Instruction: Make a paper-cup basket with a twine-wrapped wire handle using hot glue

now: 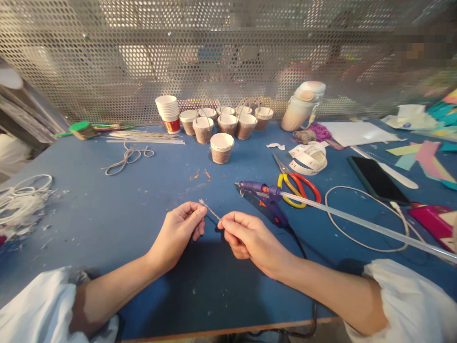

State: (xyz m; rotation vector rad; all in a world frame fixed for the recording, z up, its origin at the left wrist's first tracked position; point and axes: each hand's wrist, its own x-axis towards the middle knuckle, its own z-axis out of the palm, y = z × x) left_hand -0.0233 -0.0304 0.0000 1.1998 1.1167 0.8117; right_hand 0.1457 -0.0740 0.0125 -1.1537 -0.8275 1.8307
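Observation:
Over the blue table (107, 224), my left hand (180, 228) and my right hand (246, 236) pinch the two ends of a short piece of thin twine (210, 209). Both hands have fingers closed on it, the left at the upper end, the right at the lower end. Just right of my right hand lies a purple glue gun (266, 195) with a long clear glue stick (357, 221) in its back. Yellow and red scissors (298, 183) lie beyond the gun.
Several twine-wrapped paper cups (221, 147) and a stack of plain cups (168, 112) stand at the back by a perforated metal screen. A loose string (126, 159), a tape roll (309, 159), a black phone (378, 180), coloured paper (428, 152) and a bottle (302, 107) lie around.

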